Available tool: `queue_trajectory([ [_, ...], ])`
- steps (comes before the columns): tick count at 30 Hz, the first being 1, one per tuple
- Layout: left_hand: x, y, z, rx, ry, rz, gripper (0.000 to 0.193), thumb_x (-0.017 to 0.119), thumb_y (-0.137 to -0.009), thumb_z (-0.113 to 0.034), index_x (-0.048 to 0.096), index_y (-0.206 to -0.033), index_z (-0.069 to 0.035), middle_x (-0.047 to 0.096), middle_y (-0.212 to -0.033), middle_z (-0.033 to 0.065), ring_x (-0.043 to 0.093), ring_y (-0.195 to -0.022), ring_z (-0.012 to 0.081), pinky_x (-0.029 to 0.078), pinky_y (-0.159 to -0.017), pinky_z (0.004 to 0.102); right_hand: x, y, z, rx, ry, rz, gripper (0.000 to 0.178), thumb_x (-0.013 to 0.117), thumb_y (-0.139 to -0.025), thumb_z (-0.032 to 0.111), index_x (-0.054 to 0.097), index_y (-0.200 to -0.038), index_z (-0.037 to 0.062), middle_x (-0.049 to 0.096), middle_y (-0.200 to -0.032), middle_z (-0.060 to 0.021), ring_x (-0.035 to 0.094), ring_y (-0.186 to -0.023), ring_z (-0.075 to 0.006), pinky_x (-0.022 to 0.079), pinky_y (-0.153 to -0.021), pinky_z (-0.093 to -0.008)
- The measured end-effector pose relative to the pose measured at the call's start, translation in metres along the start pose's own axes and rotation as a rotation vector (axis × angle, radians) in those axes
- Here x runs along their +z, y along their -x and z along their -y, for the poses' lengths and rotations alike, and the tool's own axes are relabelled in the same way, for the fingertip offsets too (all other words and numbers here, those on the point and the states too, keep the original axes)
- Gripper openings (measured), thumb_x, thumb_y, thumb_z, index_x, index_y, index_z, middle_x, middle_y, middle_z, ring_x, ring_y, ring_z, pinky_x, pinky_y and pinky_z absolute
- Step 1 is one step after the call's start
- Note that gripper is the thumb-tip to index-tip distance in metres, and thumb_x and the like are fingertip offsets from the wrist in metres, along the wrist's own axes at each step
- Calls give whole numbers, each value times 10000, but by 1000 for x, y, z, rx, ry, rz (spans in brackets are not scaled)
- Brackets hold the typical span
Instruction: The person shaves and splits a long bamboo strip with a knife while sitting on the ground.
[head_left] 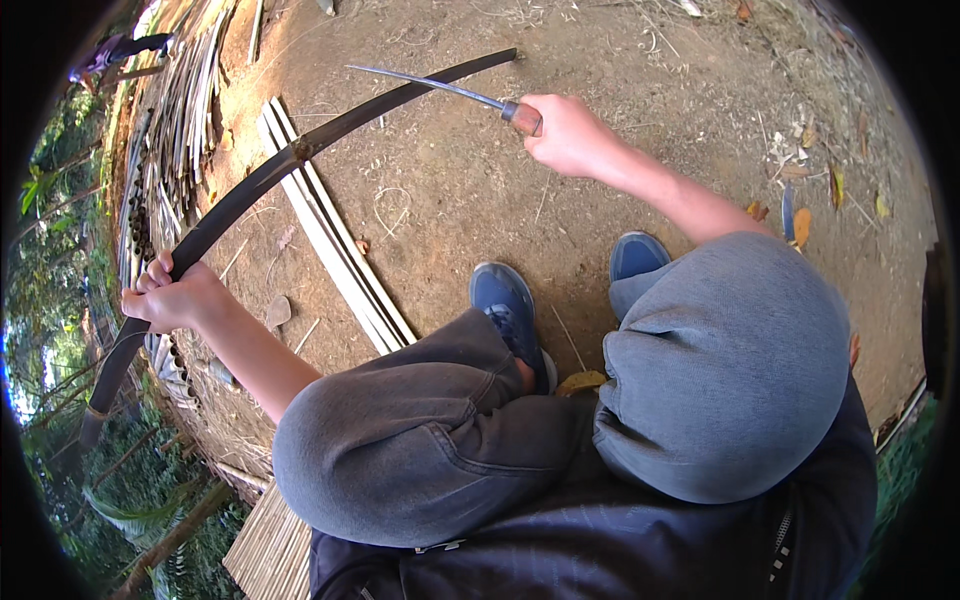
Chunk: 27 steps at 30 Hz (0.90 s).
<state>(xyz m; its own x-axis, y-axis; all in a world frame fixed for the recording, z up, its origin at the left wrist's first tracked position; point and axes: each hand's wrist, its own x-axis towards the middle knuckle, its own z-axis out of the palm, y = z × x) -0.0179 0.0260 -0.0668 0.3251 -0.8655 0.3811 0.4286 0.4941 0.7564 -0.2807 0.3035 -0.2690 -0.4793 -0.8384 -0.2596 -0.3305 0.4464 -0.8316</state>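
Observation:
A long dark strip, looking like split bamboo with a node partway along, slants from lower left to the far middle. My left hand is closed around its near part, and its tail runs on past my fist. In my right hand is a knife with a thin blade and a wooden handle, gripped in my fist. The blade points left and crosses over the strip near its far end; whether it touches the strip I cannot tell.
Several pale split strips lie on the dirt ground left of my shoes. A pile of long thin poles lies at the far left, with another person beyond. Dry leaves are scattered at right.

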Motion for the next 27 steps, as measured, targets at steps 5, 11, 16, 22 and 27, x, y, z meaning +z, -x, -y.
queue_trajectory([
  [5, 1, 0, 3, 7, -5, 1, 313, 502, -941, -170, 292, -713, -120, 264, -614, -23, 291, -476, 120, 352, -445, 275, -6, -14, -14, 6, -58, 16, 137, 629, -799, 96, 502, -754, 71, 478, -609, -6, 530, -568, -151, 419, -564, -369],
  [11, 1, -3, 2, 4, -7, -22, 325, 476, -952, -169, 279, -698, -127, 234, -606, -30, 277, -472, 117, 339, -445, 272, -49, -30, 7, -39, -79, -287, 120, 609, -846, 119, 504, -795, 88, 472, -603, 19, 477, -479, -101, 382, -461, -315],
  [16, 2, -5, 4, -21, 18, 17, 244, 519, -950, -193, 349, -782, -141, 244, -597, -38, 296, -476, 103, 325, -446, 252, -44, -40, -13, -2, 61, -161, 135, 613, -851, 113, 497, -786, 91, 486, -614, 13, 495, -508, -100, 414, -495, -321],
  [22, 1, -6, 0, -51, 8, 34, 284, 516, -943, -217, 321, -751, -138, 248, -597, -40, 305, -477, 100, 320, -442, 248, -9, -46, -18, 16, 59, -65, 131, 598, -857, 82, 494, -781, 104, 438, -617, 20, 474, -527, -105, 399, -499, -321],
  [27, -2, -8, 2, -77, 8, 59, 329, 499, -948, -244, 293, -711, -147, 254, -600, -44, 295, -471, 96, 308, -433, 242, -6, -43, -12, -257, -149, -479, 80, 596, -842, 84, 518, -823, 87, 471, -628, 13, 504, -535, -143, 394, -505, -345],
])
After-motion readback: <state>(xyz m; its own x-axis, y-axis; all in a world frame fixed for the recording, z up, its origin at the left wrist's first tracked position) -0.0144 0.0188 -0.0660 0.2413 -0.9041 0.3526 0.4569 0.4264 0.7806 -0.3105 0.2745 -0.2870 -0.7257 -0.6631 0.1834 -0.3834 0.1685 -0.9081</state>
